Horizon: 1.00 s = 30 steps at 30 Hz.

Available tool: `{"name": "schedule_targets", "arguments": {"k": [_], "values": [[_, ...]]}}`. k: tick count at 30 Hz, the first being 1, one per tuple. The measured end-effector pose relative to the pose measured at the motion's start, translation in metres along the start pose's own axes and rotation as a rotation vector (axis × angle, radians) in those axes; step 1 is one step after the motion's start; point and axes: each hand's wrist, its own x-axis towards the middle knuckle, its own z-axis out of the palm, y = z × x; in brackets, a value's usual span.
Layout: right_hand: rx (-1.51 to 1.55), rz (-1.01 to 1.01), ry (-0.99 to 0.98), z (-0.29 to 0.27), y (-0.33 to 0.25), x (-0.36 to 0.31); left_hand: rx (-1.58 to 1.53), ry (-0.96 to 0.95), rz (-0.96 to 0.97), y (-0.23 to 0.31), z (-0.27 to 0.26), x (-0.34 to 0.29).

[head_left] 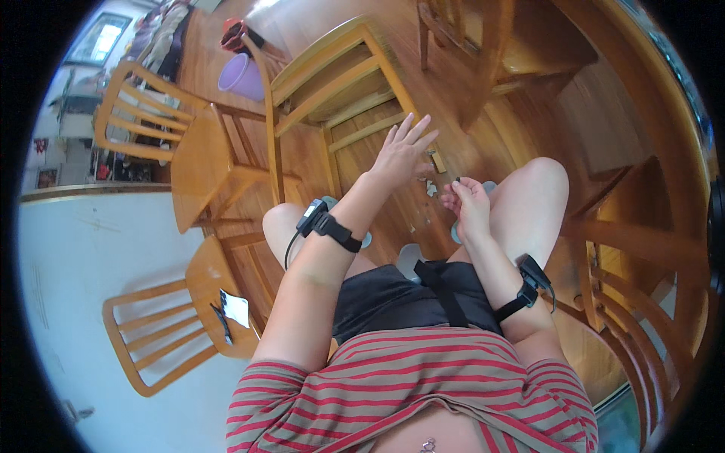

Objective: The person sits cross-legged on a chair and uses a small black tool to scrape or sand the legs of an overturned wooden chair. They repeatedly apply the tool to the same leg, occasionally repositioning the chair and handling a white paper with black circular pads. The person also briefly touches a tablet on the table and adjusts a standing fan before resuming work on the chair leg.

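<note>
A wooden chair (366,66) lies tipped over on the floor in front of me. My left hand (400,157) hovers over its near end with the fingers spread, and nothing shows in it. Close to that hand, the end of one chair bar (438,161) has small metallic bits at it, partly hidden. My right hand (470,204) is to the right and nearer my knees, its thumb and fingertips pinched together. A tiny dark piece shows at the fingertips, too small to name. Between the hands a crumpled white scrap (431,188) lies on the floor.
An upright wooden chair (200,155) stands at the left. A nearer chair seat (215,283) bears a white sheet (235,309) and a dark slim tool (223,325). A purple bin (242,77) is at the back; more wooden chairs (634,302) crowd the right.
</note>
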Motion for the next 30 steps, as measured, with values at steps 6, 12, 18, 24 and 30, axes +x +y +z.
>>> {"name": "schedule_targets", "arguments": {"k": [6, 12, 18, 24, 30], "values": [[-0.024, 0.025, 0.117, -0.008, 0.007, 0.005, -0.119, 0.036, 0.128, -0.017, 0.019, 0.017], [0.122, 0.069, 0.175, 0.022, -0.009, 0.006, 0.006, 0.107, 0.156, -0.008, 0.035, 0.025], [0.25, -0.046, 0.196, 0.041, -0.037, 0.017, -0.301, 0.21, -0.108, -0.011, 0.03, 0.027], [0.317, -0.082, 0.3, 0.047, -0.042, 0.027, 0.111, 0.082, 0.092, 0.007, 0.02, 0.023], [0.371, -0.108, 0.37, 0.043, -0.059, 0.017, -0.363, -0.015, -0.255, -0.002, 0.01, 0.045]]}}
